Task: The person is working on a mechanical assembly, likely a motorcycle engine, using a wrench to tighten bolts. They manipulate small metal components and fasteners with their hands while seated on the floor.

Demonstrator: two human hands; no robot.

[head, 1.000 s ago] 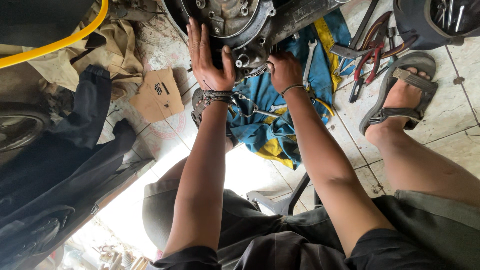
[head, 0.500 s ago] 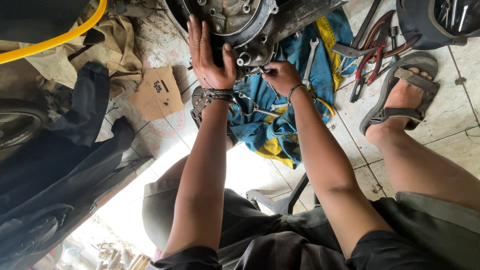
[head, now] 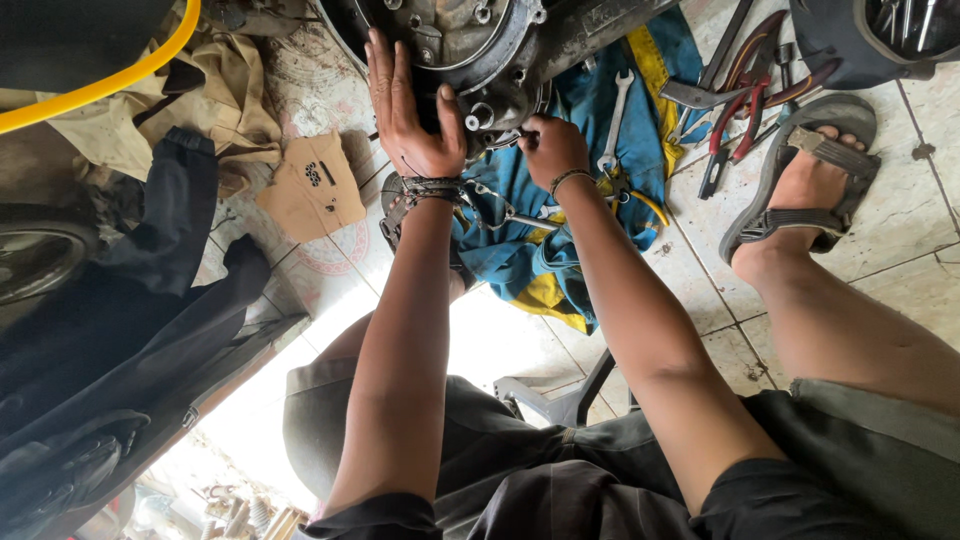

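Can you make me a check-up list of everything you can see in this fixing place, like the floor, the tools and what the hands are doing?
Surface: tiled floor, dusty and stained.
Job's things: dark metal engine casing, round cover with bolts, at the top.
Clutter: blue and yellow cloth under the engine with a spanner on it; pliers beside the sandalled foot; cardboard piece holding small screws.
Grippers: left hand flat on the casing; right hand closed at its lower edge, what it grips is hidden.
Cables: yellow hose at upper left.
Surroundings: dark clothing and a tyre at left.
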